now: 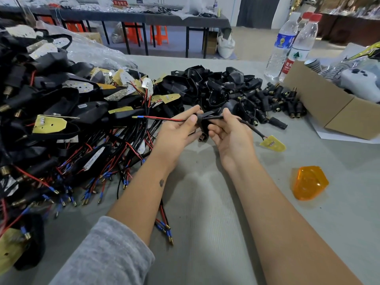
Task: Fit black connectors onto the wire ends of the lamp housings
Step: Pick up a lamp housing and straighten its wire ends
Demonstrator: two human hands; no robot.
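Observation:
Over the middle of the table, my left hand [178,128] pinches a black connector [202,123] with a red and black wire [164,118] running through it. The wire's blue-sleeved brass tip [137,117] sticks out to the left. My right hand [228,130] pinches the black cable just right of the connector. That cable trails right to a small yellow circuit board [273,143] lying on the table. A heap of black lamp housings [209,87] and loose black connectors [275,101] lies just beyond my hands.
A big pile of wired housings with yellow boards [61,120] fills the left side. An orange lens [309,183] lies at the right. A cardboard box [333,112] and water bottles [287,44] stand at the back right. Grey table [205,202] spreads beneath my arms.

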